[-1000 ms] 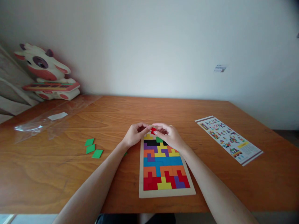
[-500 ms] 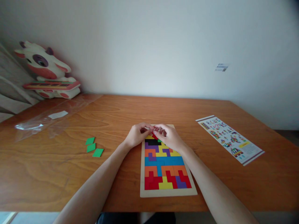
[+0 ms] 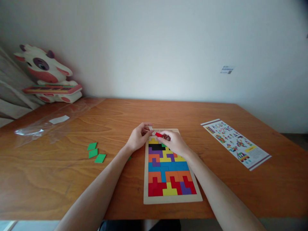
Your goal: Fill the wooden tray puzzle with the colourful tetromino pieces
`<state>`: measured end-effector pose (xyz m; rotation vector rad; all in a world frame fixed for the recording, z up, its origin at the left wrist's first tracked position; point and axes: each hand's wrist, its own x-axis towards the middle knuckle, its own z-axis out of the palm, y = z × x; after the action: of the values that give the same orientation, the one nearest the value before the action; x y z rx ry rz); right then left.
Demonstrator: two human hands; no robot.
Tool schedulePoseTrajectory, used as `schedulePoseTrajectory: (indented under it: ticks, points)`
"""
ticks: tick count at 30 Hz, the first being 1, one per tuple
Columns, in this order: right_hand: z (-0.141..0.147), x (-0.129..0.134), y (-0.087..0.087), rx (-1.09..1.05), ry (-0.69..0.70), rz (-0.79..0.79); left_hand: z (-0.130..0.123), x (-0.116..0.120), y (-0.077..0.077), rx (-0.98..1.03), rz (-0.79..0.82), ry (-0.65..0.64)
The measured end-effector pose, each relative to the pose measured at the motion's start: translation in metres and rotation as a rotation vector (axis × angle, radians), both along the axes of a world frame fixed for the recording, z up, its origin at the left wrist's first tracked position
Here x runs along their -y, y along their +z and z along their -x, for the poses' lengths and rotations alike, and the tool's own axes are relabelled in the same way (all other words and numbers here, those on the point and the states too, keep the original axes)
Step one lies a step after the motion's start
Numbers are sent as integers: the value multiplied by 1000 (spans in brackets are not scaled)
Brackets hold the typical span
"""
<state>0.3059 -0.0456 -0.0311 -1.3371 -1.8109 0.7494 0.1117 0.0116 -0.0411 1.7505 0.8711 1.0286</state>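
A wooden puzzle board (image 3: pixel 173 199) filled with coloured block pieces lies in front of me, its far end partly behind my hands. My right hand (image 3: pixel 174 141) pinches a small red piece (image 3: pixel 158 134) over that far end. At the board's far left corner is my left hand (image 3: pixel 139 137), its thumb and fingers closed around something pale, too small to make out. The two hands are close together, fingertips nearly meeting. Blue, orange, red, yellow, purple and black pieces (image 3: pixel 157 147) sit flat in the board.
Green diamond pieces (image 3: pixel 100 158) lie left of my left arm, and a bit of green shows beside that forearm. A printed sheet (image 3: pixel 237 144) lies on the right. Clear plastic wrap (image 3: pixel 36 131) and a cow toy with a keyboard (image 3: pixel 53 77) are at the left.
My hands have moved slightly apart. The red piece has come up between my right fingertips, and something pale now shows at my left fingers.
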Motion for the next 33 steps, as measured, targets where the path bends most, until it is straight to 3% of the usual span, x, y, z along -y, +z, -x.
schedulePoseTrajectory:
  ticks: [9,15,25,33]
  points:
    - [-4,2,3,45,-38,-60,3,4,0,-197,-127,16]
    - [-3,-1,4,98,-70,-126,2,5,0,-180,-158,-2]
    - [0,-3,-4,-177,-93,-14,2,4,3,-173,-122,16]
    - [0,-2,-1,-192,-123,-10,2,2,0,-133,-100,13]
